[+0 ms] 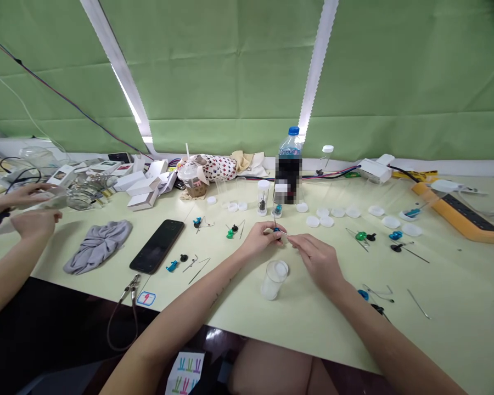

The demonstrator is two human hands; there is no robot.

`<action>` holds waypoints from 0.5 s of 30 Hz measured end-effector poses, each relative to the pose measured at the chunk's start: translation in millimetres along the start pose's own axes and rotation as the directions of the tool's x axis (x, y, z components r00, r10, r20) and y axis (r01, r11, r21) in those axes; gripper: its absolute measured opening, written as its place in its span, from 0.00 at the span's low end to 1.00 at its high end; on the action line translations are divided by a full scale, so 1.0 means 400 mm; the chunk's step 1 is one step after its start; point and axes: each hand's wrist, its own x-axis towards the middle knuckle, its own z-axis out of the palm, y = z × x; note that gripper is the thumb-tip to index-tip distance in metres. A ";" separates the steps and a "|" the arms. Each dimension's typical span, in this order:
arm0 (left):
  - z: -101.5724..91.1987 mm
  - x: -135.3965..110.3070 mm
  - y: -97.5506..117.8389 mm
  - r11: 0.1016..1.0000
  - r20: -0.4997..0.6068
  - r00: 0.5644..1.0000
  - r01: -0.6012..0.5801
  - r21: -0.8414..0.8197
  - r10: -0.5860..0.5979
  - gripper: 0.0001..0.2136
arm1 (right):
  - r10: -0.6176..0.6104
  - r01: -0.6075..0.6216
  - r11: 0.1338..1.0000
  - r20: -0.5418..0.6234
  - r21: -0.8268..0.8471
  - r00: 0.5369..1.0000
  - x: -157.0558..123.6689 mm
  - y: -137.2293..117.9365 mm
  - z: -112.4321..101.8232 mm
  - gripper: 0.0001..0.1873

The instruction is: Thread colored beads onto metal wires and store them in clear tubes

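Note:
My left hand pinches a small blue part with a thin dark rod standing up from it. From the right, my right hand closes its thumb and fingertips on a thin metal wire, whose tip meets the blue part. The exact shape of both is partly hidden by my fingers. Below my hands stands a cloudy clear plastic tube. Just behind them are two upright capped tubes, a left one with a dark piece inside and a right one with a blue piece.
Small blue, green and black parts with bent wires lie left and right. White round caps are spread behind my right hand. A phone, a grey scrunchie, a bottle and an orange power strip surround them. Another person's hands work at left.

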 end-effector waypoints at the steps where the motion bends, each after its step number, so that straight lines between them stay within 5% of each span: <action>1: -0.003 0.001 0.002 1.000 -0.022 1.000 -0.001 -0.013 0.001 0.15 | -0.007 0.007 1.000 -0.004 -0.018 1.000 -0.003 0.005 0.001 0.16; 5: -0.019 0.006 0.011 0.997 -0.089 0.996 -0.016 -0.071 0.010 0.16 | 0.032 -0.029 0.988 0.014 -0.153 0.999 -0.005 0.015 0.004 0.15; 10: -0.025 0.009 0.009 0.986 -0.047 0.999 -0.015 -0.167 0.007 0.17 | 0.160 -0.098 0.929 0.150 -0.356 0.976 0.002 0.016 0.011 0.13; 15: -0.019 0.008 0.002 0.976 0.005 1.000 0.015 -0.218 -0.014 0.18 | 0.223 -0.158 0.935 0.179 -0.317 0.958 0.006 0.009 0.009 0.14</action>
